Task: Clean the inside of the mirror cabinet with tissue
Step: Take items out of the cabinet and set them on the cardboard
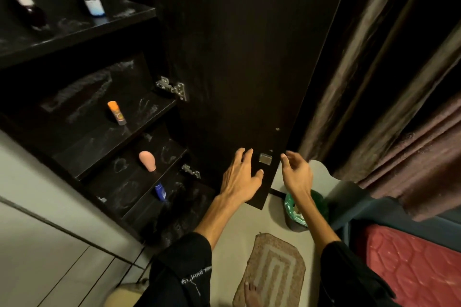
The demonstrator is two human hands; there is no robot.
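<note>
While the mirror cabinet (104, 117) stands open in front of me, its dark shelves (74, 40) show pale smears and dust across nearly every level, so I judge the wiping is not finished. The door (237, 57) is swung out to my right, its inner face toward me, with a small metal catch plate (265, 158) near the lower edge. My left hand (243, 177) lies flat against that inner face, fingers spread and straight, holding nothing. My right hand (296, 172) hovers just beside the door's free edge, fingers loosely bent, also holding nothing. I see no tissue in either hand.

On the shelves stand an orange-capped stick (116, 112), a pink rounded bottle (147, 161) and a blue tube (160, 190). Below the door sits a bin with a green liner (290, 203), with a woven mat (272, 269) on the floor nearer me.

I seem to be handling the door. Next I would need fresh tissue before the dusty shelves can be wiped.
</note>
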